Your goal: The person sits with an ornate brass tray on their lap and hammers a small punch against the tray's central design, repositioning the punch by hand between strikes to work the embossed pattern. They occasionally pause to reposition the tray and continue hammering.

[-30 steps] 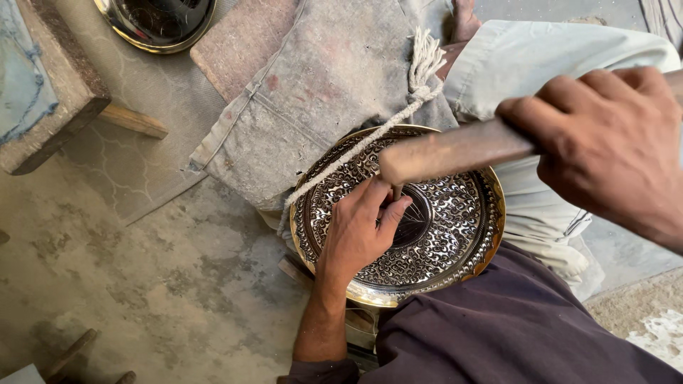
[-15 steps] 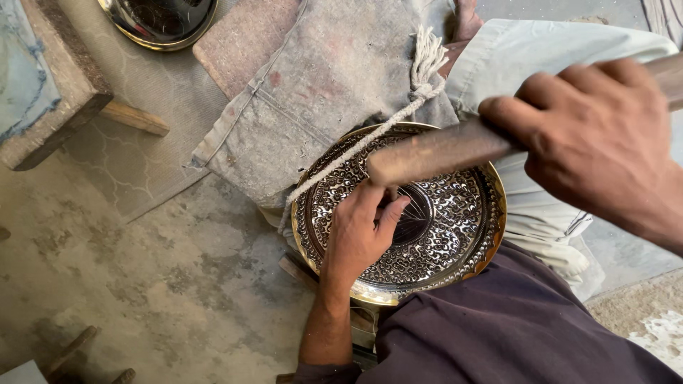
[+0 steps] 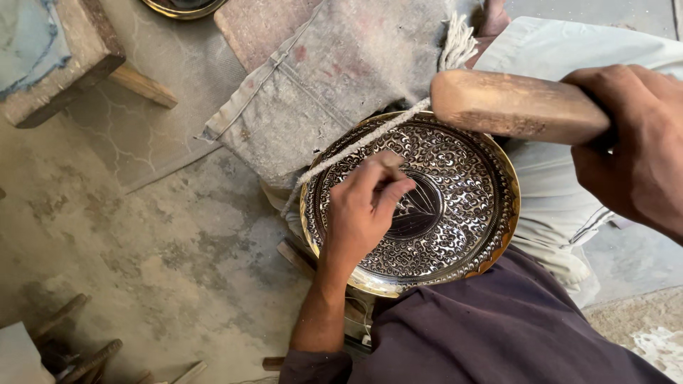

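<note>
Dusty concrete floor [image 3: 142, 249] — grey cloth [image 3: 334, 78], wooden block [image 3: 64, 64], stick [image 3: 142, 84].

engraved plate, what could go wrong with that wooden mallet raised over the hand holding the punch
The wooden mallet in the right hand hangs above the left hand, which pinches a thin punch on the engraved plate. A stroke off line could hit the fingers. A skewed blow might make the punch skid and scar the pattern. The plate is held by a cord and could shift.

Cord [image 3: 356, 146] lies across plate [image 3: 462, 213], cloth [image 3: 334, 78] behind it.
</note>
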